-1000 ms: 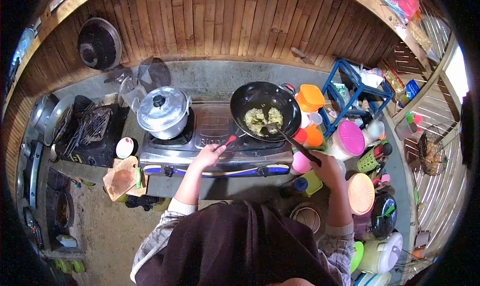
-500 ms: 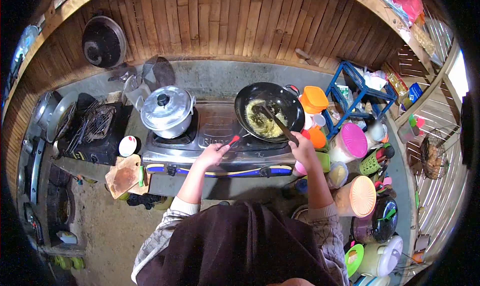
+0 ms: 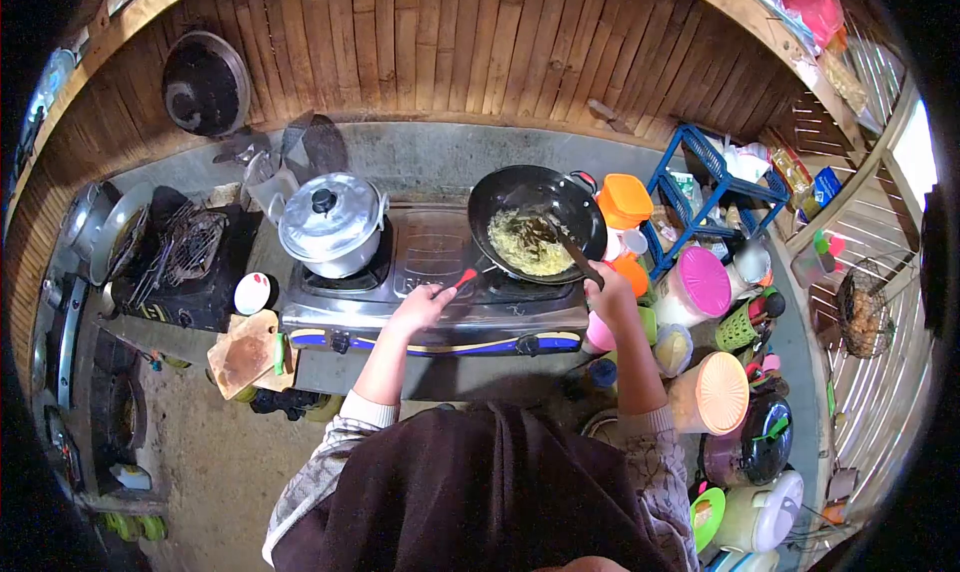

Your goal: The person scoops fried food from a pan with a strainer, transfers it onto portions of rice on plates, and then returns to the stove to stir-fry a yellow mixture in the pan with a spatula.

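A black wok point(image 3: 515, 184) sits on the right burner of the gas stove point(image 3: 425, 240), with a pale yellowish, chopped-looking food point(image 3: 545, 260) frying in its bottom. My left hand point(image 3: 425, 305) is closed round the wok's handle point(image 3: 465, 278), whose red end shows beyond the fingers on the wok's lower left. My right hand point(image 3: 610, 292) grips a dark spatula point(image 3: 572, 249) near its upper end. The spatula slants down into the wok, and its blade is partly hidden in the food. A lidded silver pot point(image 3: 333, 237) stands on the left burner.
Left of the stove are a cutting board point(image 3: 240, 357) with a green-handled knife point(image 3: 279, 354), a small white dish point(image 3: 252, 293) and a blackened grill stove point(image 3: 190, 257). Crowding the right are an orange container point(image 3: 625, 202), a blue rack point(image 3: 715, 157) and several lidded tubs point(image 3: 722, 392).
The spatula's blade has moved right and down within the wok, spreading the food toward the left. My right hand has shifted slightly right and lower; my left hand still holds the handle.
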Available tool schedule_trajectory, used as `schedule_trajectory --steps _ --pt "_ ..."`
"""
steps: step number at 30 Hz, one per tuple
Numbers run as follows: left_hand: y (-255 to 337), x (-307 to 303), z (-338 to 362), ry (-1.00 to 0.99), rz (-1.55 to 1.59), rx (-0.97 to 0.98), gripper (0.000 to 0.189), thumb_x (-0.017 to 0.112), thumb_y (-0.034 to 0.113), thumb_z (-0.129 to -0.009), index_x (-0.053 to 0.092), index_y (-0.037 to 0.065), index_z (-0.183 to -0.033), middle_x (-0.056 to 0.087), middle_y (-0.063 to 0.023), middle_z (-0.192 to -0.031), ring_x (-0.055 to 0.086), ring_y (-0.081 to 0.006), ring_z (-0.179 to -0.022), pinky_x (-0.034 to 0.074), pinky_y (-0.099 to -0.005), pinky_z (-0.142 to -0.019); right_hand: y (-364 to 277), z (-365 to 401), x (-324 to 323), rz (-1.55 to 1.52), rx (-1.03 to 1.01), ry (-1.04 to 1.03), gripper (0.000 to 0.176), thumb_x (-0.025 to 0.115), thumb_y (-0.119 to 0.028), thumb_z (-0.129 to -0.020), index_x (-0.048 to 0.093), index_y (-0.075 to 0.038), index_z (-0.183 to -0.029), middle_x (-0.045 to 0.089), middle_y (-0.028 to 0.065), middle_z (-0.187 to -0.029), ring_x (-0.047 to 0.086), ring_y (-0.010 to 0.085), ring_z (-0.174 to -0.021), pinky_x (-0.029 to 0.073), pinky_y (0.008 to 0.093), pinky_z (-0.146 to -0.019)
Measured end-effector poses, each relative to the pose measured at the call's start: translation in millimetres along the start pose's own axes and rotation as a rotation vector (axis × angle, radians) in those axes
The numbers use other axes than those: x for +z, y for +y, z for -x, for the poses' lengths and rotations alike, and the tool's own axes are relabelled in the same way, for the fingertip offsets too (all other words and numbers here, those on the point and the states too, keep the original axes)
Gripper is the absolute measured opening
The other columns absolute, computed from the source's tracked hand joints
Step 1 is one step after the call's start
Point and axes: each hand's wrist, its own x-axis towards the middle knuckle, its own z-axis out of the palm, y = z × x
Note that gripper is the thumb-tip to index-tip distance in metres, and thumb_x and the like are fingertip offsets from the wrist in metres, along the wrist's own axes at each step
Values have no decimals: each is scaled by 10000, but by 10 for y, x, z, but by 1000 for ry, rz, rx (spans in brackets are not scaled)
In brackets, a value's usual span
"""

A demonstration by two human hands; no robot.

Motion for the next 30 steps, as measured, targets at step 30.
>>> schedule_trajectory --steps 30 --pt "-104 -91 -99 -84 223 -49 409 456 440 -876 524 42 -807 528 -27 -527 491 -95 -414 365 -221 -355 -688 607 -1598 127 217 -328 297 605 -134 -742 601 -61 -1030 595 208 -940 564 361 -902 444 379 -785"
